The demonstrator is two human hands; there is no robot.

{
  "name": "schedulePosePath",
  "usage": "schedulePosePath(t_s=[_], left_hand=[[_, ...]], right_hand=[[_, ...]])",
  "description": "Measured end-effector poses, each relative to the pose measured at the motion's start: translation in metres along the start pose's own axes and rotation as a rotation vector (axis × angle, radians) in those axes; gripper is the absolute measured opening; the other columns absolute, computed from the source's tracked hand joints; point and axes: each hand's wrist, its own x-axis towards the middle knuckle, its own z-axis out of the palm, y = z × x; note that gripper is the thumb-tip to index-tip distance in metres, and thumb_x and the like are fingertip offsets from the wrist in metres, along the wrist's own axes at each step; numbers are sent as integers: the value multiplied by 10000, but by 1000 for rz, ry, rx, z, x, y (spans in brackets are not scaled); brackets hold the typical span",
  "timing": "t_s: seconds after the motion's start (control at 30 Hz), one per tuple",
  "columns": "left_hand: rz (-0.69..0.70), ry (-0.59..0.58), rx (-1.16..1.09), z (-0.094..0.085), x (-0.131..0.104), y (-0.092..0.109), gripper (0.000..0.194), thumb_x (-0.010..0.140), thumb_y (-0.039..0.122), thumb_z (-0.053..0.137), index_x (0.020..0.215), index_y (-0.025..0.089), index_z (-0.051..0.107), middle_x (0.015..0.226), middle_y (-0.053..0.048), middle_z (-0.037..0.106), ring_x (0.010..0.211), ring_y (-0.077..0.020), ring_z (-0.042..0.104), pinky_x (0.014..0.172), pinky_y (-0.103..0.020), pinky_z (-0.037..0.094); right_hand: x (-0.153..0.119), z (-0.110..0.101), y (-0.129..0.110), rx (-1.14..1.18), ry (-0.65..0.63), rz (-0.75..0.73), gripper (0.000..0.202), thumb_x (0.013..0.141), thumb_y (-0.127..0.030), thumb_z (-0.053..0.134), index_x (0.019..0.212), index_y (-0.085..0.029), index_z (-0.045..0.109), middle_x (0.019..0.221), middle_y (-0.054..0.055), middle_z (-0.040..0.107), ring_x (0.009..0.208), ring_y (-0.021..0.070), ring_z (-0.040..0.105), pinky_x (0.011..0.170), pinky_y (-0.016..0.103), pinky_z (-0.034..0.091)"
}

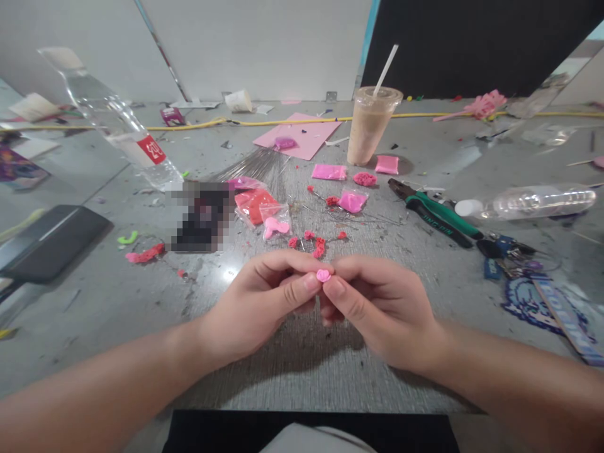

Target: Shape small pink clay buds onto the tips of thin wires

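Between the fingertips of both hands is a small pink clay flower (pixel 323 275), shaped like a rose. My left hand (pixel 268 292) pinches it from the left with thumb and forefinger. From the other side my right hand (pixel 382 305) grips it the same way. Just beyond my fingers lie small red clay flowers (pixel 319 246) on thin wires. Behind my left hand are a clear bag of red clay (pixel 255 204) and a bag with light pink clay (pixel 275 226). A packet of bright pink clay (pixel 353 201) lies farther back.
Green-handled pliers (pixel 438 217) lie at right, near a clear bottle on its side (pixel 538 202) and keychains (pixel 542 308). A drink cup with a straw (pixel 370 126) stands behind. At left are an upright water bottle (pixel 117 126) and a dark power bank (pixel 56 242). Thin wires (pixel 257 165) fan out mid-table.
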Motion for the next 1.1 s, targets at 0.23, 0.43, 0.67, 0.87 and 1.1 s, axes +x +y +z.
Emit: schedulePosePath(t_s=[0.23,0.43,0.67,0.87,1.1], left_hand=[[23,-104,155,-6,1,8,272,1025,123,609,1126,274,811,865,-22,749,819,-132,738,764,-278,633],[41,-141,222,-3,2,14,273,1018,127,624,1160,252,820,872,-29,762,809,-111,734,788,-237,619],[74,-218,352,-2,5,21,289,1017,168,632,1231,267,800,865,-46,762,807,-129,721,771,-251,614],[72,-234,344,-1,5,20,256,1007,196,653,1183,283,817,849,-35,720,782,-133,725,719,-244,611],[185,-212,633,-11,8,28,196,998,214,663,1095,266,826,791,-34,680,697,-128,612,632,-251,529]], right_hand=[[0,-1,1,17,-11,17,242,1001,-313,670,788,-201,640,652,-14,633,566,110,593,522,242,511],[-1,-3,2,30,-36,-3,209,981,-258,687,787,-205,629,632,-28,598,560,107,572,513,239,490],[-1,-3,-1,98,-63,5,144,916,-154,738,818,-199,643,654,-36,593,570,96,563,509,219,464],[2,-2,1,290,-101,76,174,859,-141,798,783,-180,647,654,-36,604,556,83,555,505,202,473],[4,-5,3,351,-165,61,148,869,-127,773,791,-166,653,669,-18,617,559,75,547,510,190,451]])
